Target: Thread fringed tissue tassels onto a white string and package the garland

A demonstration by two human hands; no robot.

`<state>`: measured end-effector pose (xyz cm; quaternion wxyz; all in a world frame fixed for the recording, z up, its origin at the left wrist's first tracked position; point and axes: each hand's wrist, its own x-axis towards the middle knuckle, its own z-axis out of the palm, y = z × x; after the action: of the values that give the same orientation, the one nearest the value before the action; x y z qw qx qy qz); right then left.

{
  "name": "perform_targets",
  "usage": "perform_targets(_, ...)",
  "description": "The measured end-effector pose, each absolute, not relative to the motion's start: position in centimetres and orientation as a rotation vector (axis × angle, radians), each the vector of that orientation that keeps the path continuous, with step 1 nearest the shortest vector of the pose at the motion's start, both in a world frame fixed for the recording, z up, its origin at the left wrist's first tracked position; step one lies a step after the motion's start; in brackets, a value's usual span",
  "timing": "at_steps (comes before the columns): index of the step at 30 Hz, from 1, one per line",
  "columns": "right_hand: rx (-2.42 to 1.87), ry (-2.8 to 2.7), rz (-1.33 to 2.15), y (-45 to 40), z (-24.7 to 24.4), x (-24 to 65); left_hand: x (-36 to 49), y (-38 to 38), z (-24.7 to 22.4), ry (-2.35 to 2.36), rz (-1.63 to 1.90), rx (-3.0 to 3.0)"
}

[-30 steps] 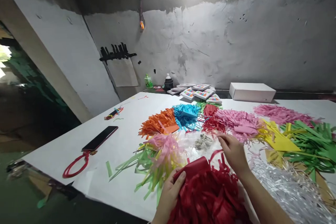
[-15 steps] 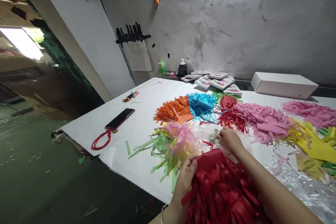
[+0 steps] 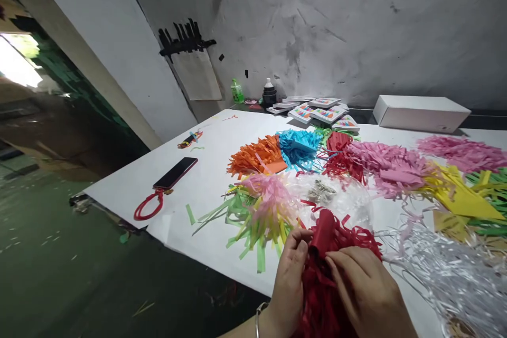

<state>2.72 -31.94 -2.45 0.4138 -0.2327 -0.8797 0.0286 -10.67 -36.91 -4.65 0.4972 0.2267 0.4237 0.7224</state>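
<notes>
A bundle of red paper tassel fringe hangs between my hands at the table's near edge, its plain top band curled into a roll. My left hand grips the left side of that band, thumb and fingers closed. On the right, my right hand pinches the fringe just below the roll; whether a small piece also sits in its fingertips is hidden. Just beyond lies a clear plastic bag with a clump of small greyish pieces in it. Pink, yellow and green tissue fringe lies left of the bag.
Behind the bag lie orange, blue and pink fringe. Yellow fringe and silver tinsel spread at right. A phone with a red strap rests at left. Printed packs and a white box stand by the wall.
My right hand has come back from the plastic bag to the red fringe. The fringe's top band, flat before, is now curled into a roll. The view has shifted slightly.
</notes>
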Motion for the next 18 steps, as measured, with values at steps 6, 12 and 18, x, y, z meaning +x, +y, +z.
perform_targets(6, -0.768, -2.103, 0.543, -31.8, -2.3, 4.0, -10.3, -37.5, -4.6, 0.886, 1.668, 0.540)
perform_targets(12, -0.812, -2.032, 0.559, -31.9, -2.7, 3.9, -10.3, -37.4, -4.5, 0.931, 1.647, 0.507)
perform_targets(18, -0.486, -2.193, -0.024, -31.6, -2.2, 4.1, -10.5, -37.0, -4.8, 0.867, 1.684, 0.507)
